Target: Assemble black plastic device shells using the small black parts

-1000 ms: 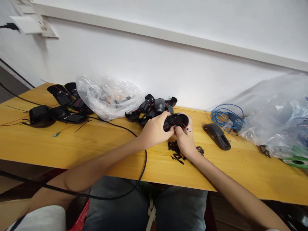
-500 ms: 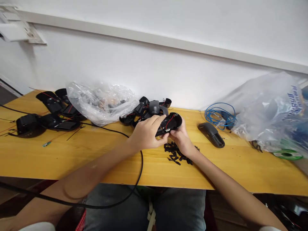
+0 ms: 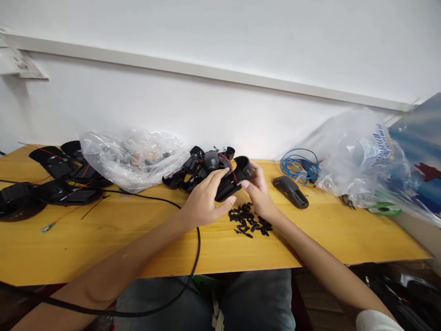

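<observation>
A black curved plastic housing (image 3: pixel 244 168) with a red wire inside is held up between my hands, tilted, above the table. My left hand (image 3: pixel 206 197) wraps its near left end, fingers over the far side and thumb along the front edge. At the other end my right hand (image 3: pixel 259 192) grips the housing, thumb on its near rim and fingers behind. Under and beside my right hand lies a pile of small black plastic pieces (image 3: pixel 244 225). Behind my left hand sits a cluster of similar black housings (image 3: pixel 211 160) with red wires.
A clear plastic bag (image 3: pixel 134 158) and more black housings (image 3: pixel 74 193) lie on the left of the wooden table (image 3: pixel 165 257). A black cable (image 3: pixel 199 243) loops past my left forearm. To the right are a dark handheld device (image 3: pixel 291 191), blue wire (image 3: pixel 299 165) and a green spool (image 3: pixel 384 208).
The housing has turned in my hands, its open inside now showing less. My left thumb has shifted along its front edge. The view has swung slightly to the right.
</observation>
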The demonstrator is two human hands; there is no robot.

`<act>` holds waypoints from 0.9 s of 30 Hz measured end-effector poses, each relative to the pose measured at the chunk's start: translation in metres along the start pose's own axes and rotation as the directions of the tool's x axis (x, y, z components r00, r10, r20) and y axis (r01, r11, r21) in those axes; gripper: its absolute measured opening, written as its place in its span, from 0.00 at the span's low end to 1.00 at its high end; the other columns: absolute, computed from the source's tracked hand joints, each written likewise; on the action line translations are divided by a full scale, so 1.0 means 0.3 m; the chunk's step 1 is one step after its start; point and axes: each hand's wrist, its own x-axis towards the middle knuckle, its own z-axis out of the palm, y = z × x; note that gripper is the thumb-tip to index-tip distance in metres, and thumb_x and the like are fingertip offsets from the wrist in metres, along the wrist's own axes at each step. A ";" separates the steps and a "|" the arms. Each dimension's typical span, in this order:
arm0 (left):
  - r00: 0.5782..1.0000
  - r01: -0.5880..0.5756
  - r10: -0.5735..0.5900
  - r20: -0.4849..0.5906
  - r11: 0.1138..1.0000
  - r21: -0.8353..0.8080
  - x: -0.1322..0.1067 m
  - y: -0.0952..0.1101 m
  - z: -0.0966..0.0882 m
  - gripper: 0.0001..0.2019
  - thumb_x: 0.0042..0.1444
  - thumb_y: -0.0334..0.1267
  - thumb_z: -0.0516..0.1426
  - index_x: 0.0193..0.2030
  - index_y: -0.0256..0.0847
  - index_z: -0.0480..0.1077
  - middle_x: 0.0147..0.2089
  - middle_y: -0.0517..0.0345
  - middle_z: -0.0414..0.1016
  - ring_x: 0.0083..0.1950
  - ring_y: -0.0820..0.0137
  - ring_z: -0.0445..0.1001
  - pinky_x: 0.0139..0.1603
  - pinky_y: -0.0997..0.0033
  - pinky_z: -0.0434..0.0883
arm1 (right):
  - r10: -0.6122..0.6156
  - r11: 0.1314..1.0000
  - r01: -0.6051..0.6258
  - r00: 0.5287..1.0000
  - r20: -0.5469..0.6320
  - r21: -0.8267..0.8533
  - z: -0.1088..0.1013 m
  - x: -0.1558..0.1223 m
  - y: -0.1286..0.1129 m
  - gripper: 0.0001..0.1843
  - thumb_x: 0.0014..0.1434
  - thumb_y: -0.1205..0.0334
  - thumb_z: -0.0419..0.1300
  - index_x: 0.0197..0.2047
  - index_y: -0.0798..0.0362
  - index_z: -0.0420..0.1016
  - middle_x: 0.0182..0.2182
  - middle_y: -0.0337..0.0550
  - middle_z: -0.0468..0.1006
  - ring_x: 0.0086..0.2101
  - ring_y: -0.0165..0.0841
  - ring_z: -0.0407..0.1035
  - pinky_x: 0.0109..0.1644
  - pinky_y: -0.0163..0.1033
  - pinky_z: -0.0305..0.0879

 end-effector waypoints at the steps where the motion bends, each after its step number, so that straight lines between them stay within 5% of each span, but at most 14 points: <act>1: 0.999 -0.034 0.034 0.033 0.999 0.018 -0.008 -0.002 0.003 0.36 0.72 0.48 0.60 0.81 0.38 0.56 0.78 0.33 0.68 0.77 0.48 0.71 0.76 0.47 0.73 | -0.023 1.000 0.023 0.998 -0.060 0.005 -0.041 0.017 -0.006 0.34 0.66 0.36 0.69 0.67 0.40 0.65 0.61 0.48 0.77 0.58 0.48 0.77 0.66 0.60 0.76; 4: 0.985 -0.142 0.122 0.125 0.975 0.168 -0.027 -0.015 0.015 0.41 0.73 0.51 0.59 0.85 0.35 0.51 0.81 0.30 0.63 0.81 0.45 0.66 0.79 0.42 0.68 | -0.097 0.991 0.073 0.968 -0.230 -0.111 -0.226 0.047 -0.051 0.29 0.67 0.36 0.64 0.65 0.40 0.68 0.49 0.43 0.78 0.45 0.46 0.80 0.56 0.58 0.80; 6: 0.977 -0.182 0.137 0.163 0.932 0.312 -0.028 -0.029 0.020 0.39 0.74 0.52 0.58 0.83 0.33 0.56 0.80 0.31 0.66 0.79 0.42 0.67 0.78 0.40 0.67 | -0.173 0.932 0.048 0.931 -0.323 -0.360 -0.363 0.032 -0.092 0.29 0.68 0.37 0.62 0.65 0.42 0.71 0.49 0.45 0.78 0.47 0.46 0.79 0.58 0.58 0.78; 10: 0.988 -0.084 -0.006 0.152 0.813 0.576 -0.005 -0.058 0.010 0.35 0.74 0.48 0.56 0.80 0.29 0.63 0.80 0.29 0.65 0.79 0.37 0.65 0.73 0.36 0.67 | -0.134 0.537 -0.202 0.938 -0.319 -0.819 -0.531 -0.058 -0.128 0.34 0.65 0.41 0.64 0.68 0.50 0.74 0.58 0.57 0.77 0.61 0.57 0.72 0.70 0.66 0.68; 14: 0.971 0.044 -0.195 0.137 0.711 0.701 0.012 -0.066 -0.009 0.35 0.72 0.44 0.57 0.80 0.25 0.64 0.81 0.25 0.63 0.74 0.33 0.70 0.68 0.34 0.70 | 0.086 0.322 -0.260 0.966 -0.245 -0.911 -0.547 -0.128 -0.081 0.38 0.67 0.42 0.60 0.72 0.57 0.71 0.60 0.67 0.76 0.62 0.62 0.72 0.71 0.69 0.66; 17: 0.965 0.066 -0.227 0.130 0.693 0.718 0.015 -0.052 -0.017 0.33 0.73 0.39 0.56 0.82 0.31 0.63 0.81 0.29 0.63 0.71 0.36 0.73 0.69 0.34 0.69 | 0.151 0.262 -0.261 0.962 -0.228 -0.929 -0.536 -0.138 -0.049 0.45 0.65 0.40 0.62 0.76 0.60 0.64 0.64 0.72 0.74 0.64 0.65 0.71 0.70 0.68 0.68; 20: 0.972 0.036 -0.191 0.134 0.689 0.724 0.028 -0.043 -0.019 0.34 0.72 0.33 0.55 0.83 0.37 0.61 0.83 0.34 0.62 0.79 0.36 0.65 0.76 0.32 0.62 | 0.168 0.263 -0.247 0.964 -0.208 -0.933 -0.529 -0.133 -0.034 0.47 0.63 0.42 0.64 0.76 0.60 0.62 0.65 0.71 0.75 0.64 0.65 0.72 0.69 0.66 0.71; 23: 0.967 -0.037 -0.161 0.196 0.675 0.737 0.067 -0.053 -0.009 0.37 0.69 0.26 0.53 0.84 0.37 0.59 0.84 0.36 0.60 0.83 0.35 0.57 0.79 0.28 0.58 | 0.121 0.309 -0.229 0.972 -0.201 -0.923 -0.518 -0.143 -0.046 0.46 0.62 0.43 0.64 0.76 0.59 0.62 0.64 0.69 0.76 0.64 0.63 0.73 0.69 0.65 0.70; 27: 0.947 -0.163 -0.104 0.305 0.663 0.731 0.139 -0.085 0.021 0.36 0.68 0.22 0.51 0.82 0.39 0.64 0.83 0.38 0.62 0.85 0.37 0.55 0.80 0.29 0.57 | -0.108 0.309 -0.240 0.953 -0.284 -0.920 -0.511 -0.231 -0.160 0.48 0.63 0.38 0.64 0.76 0.61 0.62 0.64 0.70 0.74 0.65 0.64 0.70 0.70 0.68 0.68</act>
